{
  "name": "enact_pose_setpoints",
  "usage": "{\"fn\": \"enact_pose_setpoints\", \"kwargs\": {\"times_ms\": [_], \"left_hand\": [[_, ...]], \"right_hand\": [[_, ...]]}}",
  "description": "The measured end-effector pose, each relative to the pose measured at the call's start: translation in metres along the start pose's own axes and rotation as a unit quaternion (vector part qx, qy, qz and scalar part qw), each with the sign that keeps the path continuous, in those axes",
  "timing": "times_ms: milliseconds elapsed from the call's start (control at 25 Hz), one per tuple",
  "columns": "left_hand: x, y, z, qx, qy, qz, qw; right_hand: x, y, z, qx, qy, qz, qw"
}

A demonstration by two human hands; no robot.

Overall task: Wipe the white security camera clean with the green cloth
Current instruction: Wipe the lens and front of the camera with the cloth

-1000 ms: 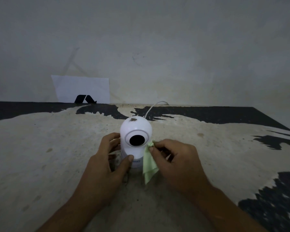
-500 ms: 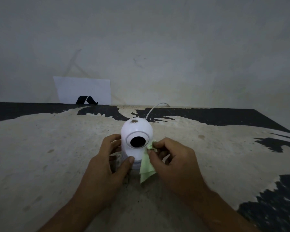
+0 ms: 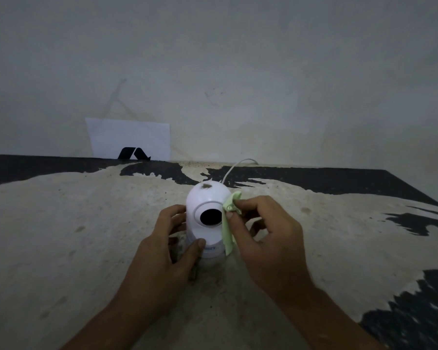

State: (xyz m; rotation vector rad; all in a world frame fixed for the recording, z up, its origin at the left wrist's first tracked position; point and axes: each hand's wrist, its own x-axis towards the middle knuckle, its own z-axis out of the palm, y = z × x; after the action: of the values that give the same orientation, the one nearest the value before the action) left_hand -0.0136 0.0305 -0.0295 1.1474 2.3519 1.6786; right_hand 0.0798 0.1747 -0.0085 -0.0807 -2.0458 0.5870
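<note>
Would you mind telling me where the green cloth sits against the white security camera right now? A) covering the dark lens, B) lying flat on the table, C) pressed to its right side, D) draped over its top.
C: the right hand pinches the green cloth against the right side of the white security camera.

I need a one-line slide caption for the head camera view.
Left hand steadies the white security camera while the right hand presses the green cloth against its side.
</note>
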Motion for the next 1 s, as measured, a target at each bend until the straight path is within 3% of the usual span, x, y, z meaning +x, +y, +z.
{"fn": "enact_pose_setpoints", "kwargs": {"times_ms": [240,400,680,800,1000], "left_hand": [[0.0,0.001,-0.001,-0.003,0.0,0.008,1.0],[0.001,0.001,-0.001,-0.001,0.002,0.009,1.0],[0.002,0.0,-0.001,-0.006,0.004,0.011,1.0],[0.002,0.0,-0.001,-0.01,0.001,0.012,1.0],[0.002,-0.003,0.0,-0.004,0.005,0.017,1.0]], "right_hand": [[-0.006,0.002,0.0,-0.041,-0.054,0.013,0.998],[0.001,-0.001,0.0,-0.037,-0.02,-0.017,0.999],[0.004,-0.003,0.004,-0.031,0.005,0.02,0.999],[0.004,-0.01,0.012,-0.085,-0.009,-0.005,0.996],[0.005,-0.004,0.001,-0.075,-0.049,-0.079,0.993]]}}
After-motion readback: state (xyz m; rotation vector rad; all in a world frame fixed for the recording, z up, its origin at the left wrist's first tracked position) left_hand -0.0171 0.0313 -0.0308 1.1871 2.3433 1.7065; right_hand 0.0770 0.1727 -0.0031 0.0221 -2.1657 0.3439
